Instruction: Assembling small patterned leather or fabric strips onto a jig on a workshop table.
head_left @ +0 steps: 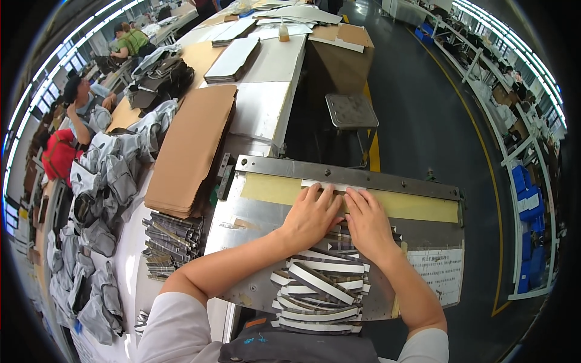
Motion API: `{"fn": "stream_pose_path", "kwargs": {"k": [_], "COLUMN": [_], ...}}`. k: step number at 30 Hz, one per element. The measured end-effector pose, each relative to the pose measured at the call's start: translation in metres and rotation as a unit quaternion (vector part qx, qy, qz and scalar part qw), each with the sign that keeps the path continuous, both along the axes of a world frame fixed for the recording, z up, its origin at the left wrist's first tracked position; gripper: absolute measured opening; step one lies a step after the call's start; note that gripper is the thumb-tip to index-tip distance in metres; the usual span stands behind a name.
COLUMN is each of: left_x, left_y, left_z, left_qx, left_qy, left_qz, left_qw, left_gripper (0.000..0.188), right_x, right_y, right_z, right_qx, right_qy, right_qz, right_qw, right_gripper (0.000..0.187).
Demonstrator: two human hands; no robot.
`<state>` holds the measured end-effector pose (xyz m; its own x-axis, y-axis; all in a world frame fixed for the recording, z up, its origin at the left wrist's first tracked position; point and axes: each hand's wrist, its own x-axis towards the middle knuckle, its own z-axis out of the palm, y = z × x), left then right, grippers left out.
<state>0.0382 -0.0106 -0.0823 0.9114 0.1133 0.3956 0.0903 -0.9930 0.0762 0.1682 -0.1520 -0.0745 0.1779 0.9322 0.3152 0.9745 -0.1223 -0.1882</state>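
- Reaching toward twelve o'clock with the bare left hand (pixel 311 219) and bare right hand (pixel 370 227), angled inward.
- Fingers held close together, tips laid on a narrow, straight white strip (pixel 337 187); cannot tell of any pinch underneath, with thumbs partly hidden.
- From both palms to the strip: twelve o'clock, long axis roughly nine to three, parallel to a long grey metal bar with bolts (pixel 390 179) just beyond.
- Both hands equally near: left fingers around the strip's middle, right fingertips toward its three o'clock end.
- Beneath the fingers, a flat yellow band (pixel 414 206) on a grey metal plate (pixel 251 209).
- In the way at twelve o'clock, only the bar; cannot tell about contact between strip and bar.
- At six o'clock, below the palms, a layered bundle of curved dark-and-white strips (pixel 321 291).
- At ten o'clock, a tall stack of brown board panels (pixel 190 145); at nine to eight, a pile of dark plaid strips (pixel 172 245).
- At four o'clock, beside the right forearm, a white printed sheet (pixel 437 275).
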Motion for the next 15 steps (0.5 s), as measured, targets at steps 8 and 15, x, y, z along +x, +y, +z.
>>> {"fn": "stream_pose_path", "kwargs": {"k": [8,15], "left_x": [-0.001,-0.002], "left_y": [-0.001,-0.001], "left_z": [-0.001,0.002], "left_qx": [0.042,0.020], "left_qy": [-0.019,0.006], "left_qz": [-0.010,-0.007], "left_qw": [0.999,1.000], "left_gripper": [0.044,0.043], "right_x": [-0.002,-0.006], "right_y": [0.002,-0.004], "right_z": [0.002,0.011], "right_qx": [0.010,0.031], "right_qy": [0.008,0.074], "right_qz": [-0.013,-0.016], "right_qw": [1.000,0.997], "right_gripper": [0.042,0.035]}}
